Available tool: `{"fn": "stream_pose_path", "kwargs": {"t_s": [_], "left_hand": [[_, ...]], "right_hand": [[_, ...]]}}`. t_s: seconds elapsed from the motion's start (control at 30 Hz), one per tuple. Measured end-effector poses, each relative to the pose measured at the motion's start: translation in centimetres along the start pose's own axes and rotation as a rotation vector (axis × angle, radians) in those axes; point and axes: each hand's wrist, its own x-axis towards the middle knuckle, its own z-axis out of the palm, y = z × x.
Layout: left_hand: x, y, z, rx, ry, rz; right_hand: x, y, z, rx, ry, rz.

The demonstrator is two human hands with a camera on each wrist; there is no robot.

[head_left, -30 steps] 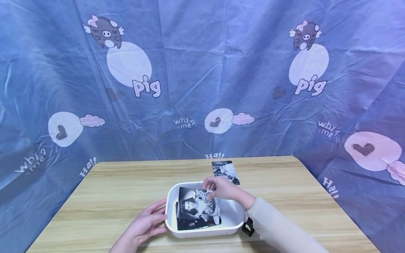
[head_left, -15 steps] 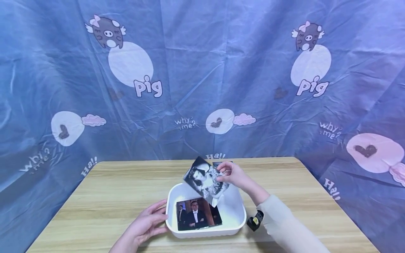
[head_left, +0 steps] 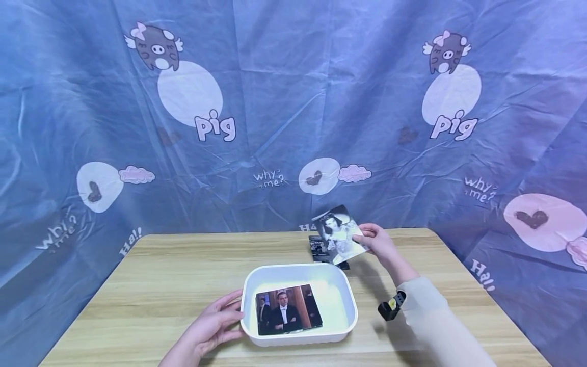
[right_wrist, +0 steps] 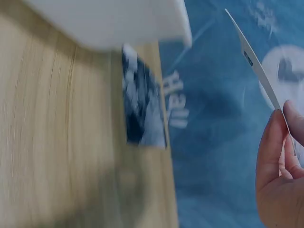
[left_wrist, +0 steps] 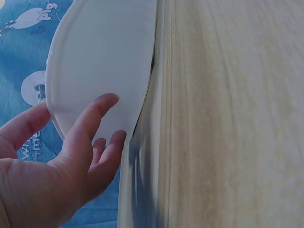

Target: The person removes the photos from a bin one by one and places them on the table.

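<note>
My right hand (head_left: 380, 244) pinches a black-and-white photo print (head_left: 338, 232) by its right edge, raised above the back of the table. The right wrist view shows this print (right_wrist: 259, 71) nearly edge-on between thumb and fingers. Behind it a second black-and-white photo (right_wrist: 142, 102) lies flat on the table, partly covered in the head view. My left hand (head_left: 215, 323) rests with loosely spread fingers against the left side of a white plastic box (head_left: 345, 326); fingertips touch its wall in the left wrist view. Inside the box lies a small pile of photos, topped by a colour print (head_left: 286, 311) of a suited person.
The wood-grain table (head_left: 151, 295) runs back to a blue curtain (head_left: 275, 127) printed with pigs and words. A black wrist camera (head_left: 392, 306) hangs at my right sleeve, to the right of the box.
My right hand has lifted the black-and-white photo out of the box and carried it up, back and to the right. This uncovered the colour print. The left hand and box stay put.
</note>
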Motion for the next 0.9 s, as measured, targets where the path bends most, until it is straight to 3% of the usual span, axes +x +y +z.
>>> {"fn": "stream_pose_path", "kwargs": {"t_s": [0.2,0.37,0.63,0.9], "left_hand": [[-0.1,0.0,0.0,0.005,0.001,0.002],[-0.1,0.0,-0.1,0.002,0.005,0.001],[-0.1,-0.1,0.0,-0.004,0.006,-0.001],[0.0,0.0,0.2,-0.019,0.011,-0.004]], "right_hand": [[0.2,1.3,-2.5,0.061,0.098,0.065],[0.5,2.8,-3.9,-0.069,0.195,0.126],[0.4,5.5,-5.8,0.007,0.238,0.238],[0.8,6.6,-5.9,-0.11,0.288,0.266]]}}
